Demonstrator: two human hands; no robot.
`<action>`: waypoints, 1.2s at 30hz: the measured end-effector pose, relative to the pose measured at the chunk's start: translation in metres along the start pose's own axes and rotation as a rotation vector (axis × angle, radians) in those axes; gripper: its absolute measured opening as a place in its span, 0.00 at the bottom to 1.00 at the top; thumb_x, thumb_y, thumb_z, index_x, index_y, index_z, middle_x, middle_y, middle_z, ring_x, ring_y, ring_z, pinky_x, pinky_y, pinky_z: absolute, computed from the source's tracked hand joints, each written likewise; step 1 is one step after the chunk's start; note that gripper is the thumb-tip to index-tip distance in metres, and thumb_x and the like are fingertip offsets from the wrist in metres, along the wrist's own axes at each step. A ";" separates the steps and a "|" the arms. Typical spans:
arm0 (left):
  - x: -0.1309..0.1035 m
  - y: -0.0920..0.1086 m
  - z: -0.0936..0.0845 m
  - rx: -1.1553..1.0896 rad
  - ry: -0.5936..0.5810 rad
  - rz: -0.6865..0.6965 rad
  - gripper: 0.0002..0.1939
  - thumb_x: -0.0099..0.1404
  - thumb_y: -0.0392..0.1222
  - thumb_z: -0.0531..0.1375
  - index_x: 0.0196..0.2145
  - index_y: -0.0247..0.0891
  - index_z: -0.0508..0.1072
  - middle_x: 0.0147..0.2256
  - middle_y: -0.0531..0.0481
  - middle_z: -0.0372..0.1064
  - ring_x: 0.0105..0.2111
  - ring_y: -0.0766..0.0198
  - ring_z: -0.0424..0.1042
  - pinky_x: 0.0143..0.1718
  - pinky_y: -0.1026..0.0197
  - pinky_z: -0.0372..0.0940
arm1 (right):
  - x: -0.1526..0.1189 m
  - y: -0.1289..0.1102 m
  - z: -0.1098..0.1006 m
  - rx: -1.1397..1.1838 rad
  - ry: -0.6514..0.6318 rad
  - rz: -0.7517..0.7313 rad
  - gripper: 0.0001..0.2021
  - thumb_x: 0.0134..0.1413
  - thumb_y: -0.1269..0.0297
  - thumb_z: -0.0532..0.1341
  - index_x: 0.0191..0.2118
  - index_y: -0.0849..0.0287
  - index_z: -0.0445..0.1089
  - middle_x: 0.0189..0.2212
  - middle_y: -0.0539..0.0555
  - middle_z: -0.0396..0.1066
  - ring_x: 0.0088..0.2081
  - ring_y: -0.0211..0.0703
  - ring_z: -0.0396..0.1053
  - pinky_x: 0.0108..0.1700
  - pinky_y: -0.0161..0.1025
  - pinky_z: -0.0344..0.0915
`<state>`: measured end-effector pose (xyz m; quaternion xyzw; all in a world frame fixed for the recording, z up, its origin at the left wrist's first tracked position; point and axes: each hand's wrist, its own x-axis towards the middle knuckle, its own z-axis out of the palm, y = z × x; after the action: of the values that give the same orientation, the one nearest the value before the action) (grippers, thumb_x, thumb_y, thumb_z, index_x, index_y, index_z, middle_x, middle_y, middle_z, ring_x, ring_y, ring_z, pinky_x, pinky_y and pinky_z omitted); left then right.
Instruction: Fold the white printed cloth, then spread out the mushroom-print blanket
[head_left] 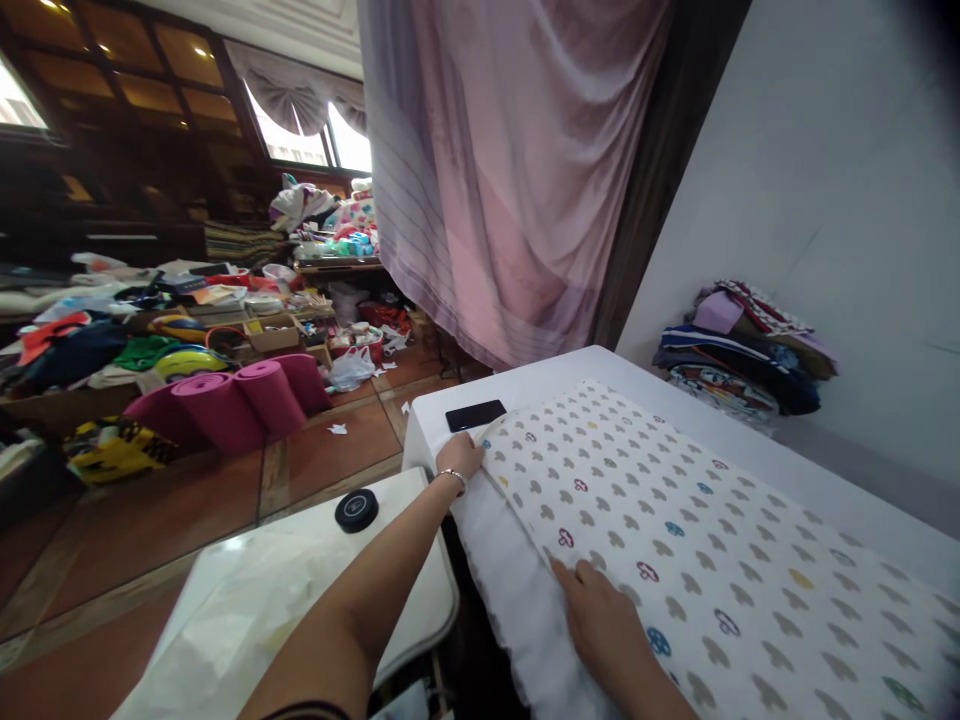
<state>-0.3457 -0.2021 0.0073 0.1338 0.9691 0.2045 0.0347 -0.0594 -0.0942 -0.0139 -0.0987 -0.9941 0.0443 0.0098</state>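
Note:
A white patterned sheet (645,500) with grey mushroom-like shapes and a few coloured ones lies spread over a white-covered bed (577,366). At its far left corner, my left hand (460,458) is closed on the fabric, a bracelet on the wrist. Nearer to me, my right hand (596,610) has its fingers curled on the sheet's left edge and pinches it. Just beyond my left hand lies a black phone (476,414), flat on the white cover.
Left of the bed stands a white table (420,580) bearing a round black object (356,510) and clear plastic (247,600). Folded clothes (742,350) are stacked by the wall. A pink curtain (517,180) hangs behind. Pink rolled mats (225,405) and clutter fill the left floor.

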 end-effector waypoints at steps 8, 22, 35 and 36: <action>0.016 0.009 -0.001 -0.008 -0.032 -0.019 0.13 0.59 0.49 0.53 0.33 0.36 0.70 0.38 0.41 0.72 0.39 0.54 0.71 0.35 0.58 0.63 | 0.000 0.002 0.001 0.009 0.008 0.005 0.26 0.50 0.75 0.49 0.55 0.50 0.61 0.39 0.57 0.67 0.37 0.46 0.68 0.31 0.35 0.60; 0.029 0.002 -0.001 0.063 -0.029 -0.033 0.12 0.59 0.45 0.55 0.37 0.36 0.71 0.40 0.41 0.71 0.41 0.54 0.70 0.36 0.59 0.62 | -0.004 0.002 -0.005 0.031 -0.026 -0.103 0.21 0.54 0.72 0.48 0.54 0.55 0.61 0.38 0.56 0.67 0.36 0.46 0.68 0.32 0.36 0.62; 0.023 0.022 0.021 0.201 0.085 0.700 0.18 0.65 0.43 0.49 0.51 0.39 0.65 0.56 0.45 0.59 0.56 0.56 0.56 0.55 0.53 0.52 | 0.019 0.019 0.094 -0.068 0.177 -0.051 0.28 0.39 0.63 0.55 0.51 0.38 0.63 0.34 0.51 0.72 0.25 0.50 0.67 0.20 0.40 0.56; 0.027 0.019 0.025 0.205 0.050 0.640 0.20 0.65 0.44 0.48 0.53 0.38 0.64 0.57 0.45 0.57 0.57 0.56 0.54 0.56 0.52 0.51 | 0.021 0.019 0.100 -0.085 0.201 -0.054 0.27 0.39 0.62 0.55 0.51 0.38 0.63 0.33 0.51 0.72 0.24 0.50 0.67 0.19 0.40 0.55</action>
<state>-0.3637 -0.1687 -0.0083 0.4290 0.8940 0.1097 -0.0686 -0.0789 -0.0801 -0.1150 -0.0761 -0.9914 -0.0084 0.1064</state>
